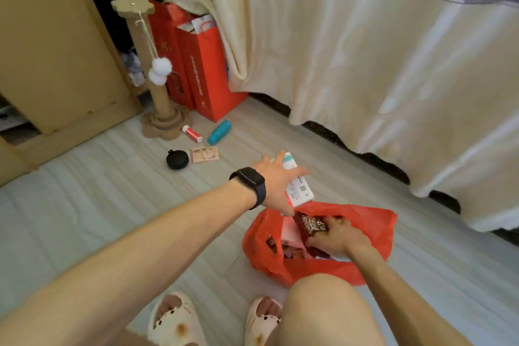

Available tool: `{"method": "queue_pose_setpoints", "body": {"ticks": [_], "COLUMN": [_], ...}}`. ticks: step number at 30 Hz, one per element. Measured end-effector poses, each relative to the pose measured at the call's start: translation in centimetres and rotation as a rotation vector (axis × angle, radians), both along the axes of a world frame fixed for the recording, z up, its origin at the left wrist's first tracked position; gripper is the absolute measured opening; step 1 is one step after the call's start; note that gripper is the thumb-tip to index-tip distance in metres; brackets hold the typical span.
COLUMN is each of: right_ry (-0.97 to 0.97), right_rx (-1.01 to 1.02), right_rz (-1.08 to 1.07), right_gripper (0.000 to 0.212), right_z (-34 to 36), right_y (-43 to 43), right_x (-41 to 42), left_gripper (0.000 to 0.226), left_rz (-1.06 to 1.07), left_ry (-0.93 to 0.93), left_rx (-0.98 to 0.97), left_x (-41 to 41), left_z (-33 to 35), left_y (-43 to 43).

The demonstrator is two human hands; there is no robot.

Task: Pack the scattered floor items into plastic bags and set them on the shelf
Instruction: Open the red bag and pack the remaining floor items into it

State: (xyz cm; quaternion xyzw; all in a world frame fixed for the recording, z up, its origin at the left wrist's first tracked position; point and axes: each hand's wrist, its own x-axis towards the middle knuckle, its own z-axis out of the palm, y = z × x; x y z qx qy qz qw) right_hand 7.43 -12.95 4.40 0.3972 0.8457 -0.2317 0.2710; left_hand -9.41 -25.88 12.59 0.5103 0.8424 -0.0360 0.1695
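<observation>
A red plastic bag (pixel 373 227) lies open on the floor in front of my knee. My right hand (pixel 338 236) is inside it, gripping a brown snack packet (pixel 311 226). My left hand (pixel 276 182), with a black watch on the wrist, holds a white packet with teal and red print (pixel 297 187) just above the bag's far rim. Farther off on the floor lie a teal bottle (pixel 219 132), a red-and-white tube (pixel 192 133), a black round case (pixel 177 159) and a small printed card packet (pixel 205 155).
A cardboard cat scratching post (pixel 161 109) with white pom-poms stands by red paper gift bags (pixel 209 70). A tan cabinet door (pixel 53 45) is at left. A cream curtain (pixel 379 64) hangs along the right. My slippers (pixel 174 320) are at the bottom.
</observation>
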Motion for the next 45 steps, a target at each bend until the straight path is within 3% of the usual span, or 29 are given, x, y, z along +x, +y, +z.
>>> {"method": "queue_pose_setpoints", "body": {"ticks": [1, 3, 6, 9, 13, 18, 22, 25, 28, 32, 35, 39, 45], "right_ry": [-0.017, 0.057, 0.308, 0.47, 0.161, -0.018, -0.026, 0.113, 0.272, 0.337, 0.439, 0.582, 0.718], "right_rx": [0.089, 0.036, -0.313, -0.183, 0.309, 0.278, 0.322, 0.428, 0.41, 0.365, 0.336, 0.29, 0.194], "right_rz": [0.037, 0.034, -0.026, 0.02, 0.074, 0.04, 0.069, 0.107, 0.2, 0.294, 0.324, 0.329, 0.399], "right_gripper": [0.086, 0.088, 0.063, 0.063, 0.055, 0.052, 0.051, 0.051, 0.051, 0.053, 0.051, 0.062, 0.058], "right_z": [-1.9, -4.7, -6.1, -6.7, -4.0, -3.5, -4.0, -4.3, -3.8, -2.5, -0.8, 1.8, 6.2], "right_y": [0.0, -0.7, 0.3, 3.0, 4.7, 5.4, 5.1, 3.2, 1.8, 0.2, -0.5, -1.3, -4.2], "right_x": [0.0, 0.9, 4.3, 7.6, 9.4, 11.1, 11.2, 10.1, 7.9, 5.4, 3.6, 0.5, -7.8], "left_gripper": [0.103, 0.102, 0.098, 0.094, 0.096, 0.104, 0.103, 0.101, 0.094, 0.05, 0.04, 0.05, 0.07], "left_rz": [0.009, 0.023, 0.043, 0.008, -0.073, -0.103, -0.163, -0.19, -0.091, -0.039, -0.079, -0.104, 0.191], "left_ry": [-0.042, -0.123, -0.28, -0.326, -0.281, -0.105, 0.024, 0.057, -0.035, -0.148, -0.068, 0.136, 0.269], "left_rx": [0.011, 0.029, 0.033, 0.001, 0.008, -0.182, -0.211, -0.196, -0.156, -0.056, 0.071, 0.13, 0.057], "left_x": [1.0, 3.1, 6.0, 8.3, 10.6, 10.0, 6.5, 5.0, 5.0, 5.5, 4.5, 0.2, -7.9], "left_z": [-0.7, -2.0, -4.3, -6.4, -8.5, -12.4, -13.7, -13.0, -11.8, -8.2, -3.6, 1.1, 0.7], "left_y": [0.8, 1.9, 2.5, 2.8, 4.5, 3.9, 0.9, -0.5, -0.3, 0.7, 1.3, -0.4, -9.7]}}
